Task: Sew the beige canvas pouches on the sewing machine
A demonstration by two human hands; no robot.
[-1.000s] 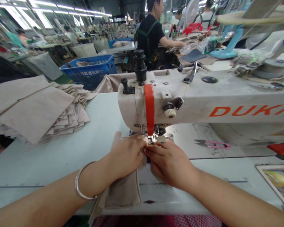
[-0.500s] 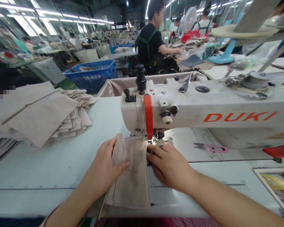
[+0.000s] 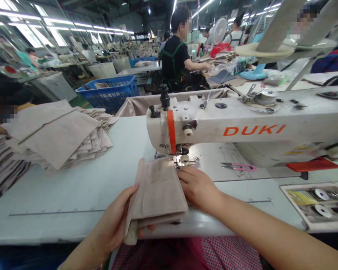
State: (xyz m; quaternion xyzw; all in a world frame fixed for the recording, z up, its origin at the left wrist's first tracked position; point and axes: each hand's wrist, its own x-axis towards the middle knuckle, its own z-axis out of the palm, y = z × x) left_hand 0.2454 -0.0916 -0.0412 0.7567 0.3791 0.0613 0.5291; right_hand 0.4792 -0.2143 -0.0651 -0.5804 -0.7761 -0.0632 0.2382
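A folded beige fabric piece point(image 3: 163, 189), with stitched edges, lies under the needle end of a white sewing machine point(image 3: 208, 129). Its near end is lifted over the table's front edge. My left hand point(image 3: 119, 215) is closed around its lower left side, thumb on top and fingers underneath. At the right edge, close to the presser foot point(image 3: 183, 161), my right hand point(image 3: 198, 187) grips the fabric with curled fingers, the tips partly hidden by it. Pink-handled thread snips point(image 3: 239, 167) rest on the machine bed, right of that hand.
Stacked beige fabric pieces point(image 3: 62, 135) lie on the table at left. A bobbin tray point(image 3: 298, 219) sits at front right, below a red lever point(image 3: 312, 165). Behind the table stand a blue crate point(image 3: 109, 92) and a co-worker point(image 3: 174, 56). Another person is at the left edge.
My left hand has slid down toward the front edge and now reaches under the fabric, whose near end has risen and swung right. My right hand stays by the presser foot. The view has shifted right.
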